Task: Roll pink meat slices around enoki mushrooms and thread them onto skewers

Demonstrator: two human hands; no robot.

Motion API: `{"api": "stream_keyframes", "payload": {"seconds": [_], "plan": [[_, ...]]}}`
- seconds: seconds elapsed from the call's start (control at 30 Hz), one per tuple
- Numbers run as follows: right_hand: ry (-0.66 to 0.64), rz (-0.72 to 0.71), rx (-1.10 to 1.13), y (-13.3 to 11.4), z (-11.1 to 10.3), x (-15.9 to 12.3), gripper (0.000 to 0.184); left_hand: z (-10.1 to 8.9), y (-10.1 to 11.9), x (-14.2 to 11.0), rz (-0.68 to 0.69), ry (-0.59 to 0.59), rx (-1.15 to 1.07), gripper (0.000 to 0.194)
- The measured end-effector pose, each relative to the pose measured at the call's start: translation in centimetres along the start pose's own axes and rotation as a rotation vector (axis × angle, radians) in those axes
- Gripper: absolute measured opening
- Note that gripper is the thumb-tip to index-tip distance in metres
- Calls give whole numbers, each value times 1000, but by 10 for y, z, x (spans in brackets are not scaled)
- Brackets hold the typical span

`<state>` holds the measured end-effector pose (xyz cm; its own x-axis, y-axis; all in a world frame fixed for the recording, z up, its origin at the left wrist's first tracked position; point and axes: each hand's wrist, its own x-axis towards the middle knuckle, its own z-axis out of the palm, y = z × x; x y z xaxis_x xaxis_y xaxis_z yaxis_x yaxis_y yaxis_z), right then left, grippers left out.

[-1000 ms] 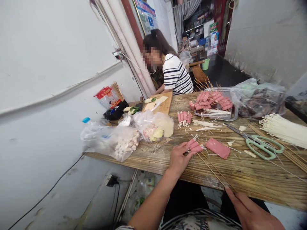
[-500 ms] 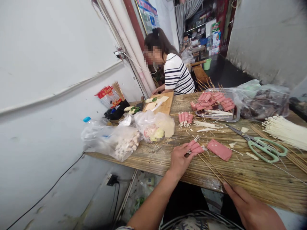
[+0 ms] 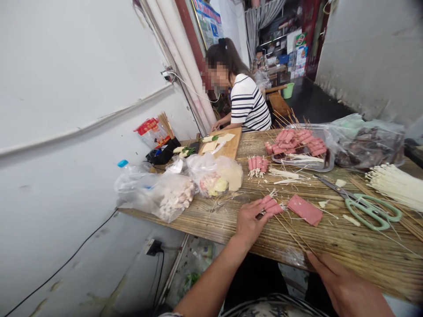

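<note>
Pink rolls (image 3: 272, 206), likely soft and easily torn, are grasped by the left hand (image 3: 247, 224), best at their sides, while the skewers (image 3: 291, 234) leading from that grip, presumably light and stiff, are held at their ends by the right hand (image 3: 346, 281).

Person wears blk & wht patterned top (image 3: 277, 308) w/ curved pale + dark stripes, short L sleeve (image 3: 172, 314) just showing at its light/dark edge, plus plain blk trousers (image 3: 256, 277); L forearm (image 3: 211, 273), L hand (image 3: 249, 222) & R hand (image 3: 350, 286) all bare.
</note>
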<state>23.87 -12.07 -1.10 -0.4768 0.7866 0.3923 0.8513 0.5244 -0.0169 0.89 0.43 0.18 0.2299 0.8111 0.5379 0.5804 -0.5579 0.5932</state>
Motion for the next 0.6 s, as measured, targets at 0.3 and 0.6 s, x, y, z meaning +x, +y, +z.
{"api": "stream_keyframes", "payload": {"seconds": [0.3,0.6], "plan": [[-7,-31,-27,-2,-2,12,50,2,-1,-2,14,9,-1,30],[1,-11,13,-2,-1,18,52,2,-2,-3,0,9,5,30]]}}
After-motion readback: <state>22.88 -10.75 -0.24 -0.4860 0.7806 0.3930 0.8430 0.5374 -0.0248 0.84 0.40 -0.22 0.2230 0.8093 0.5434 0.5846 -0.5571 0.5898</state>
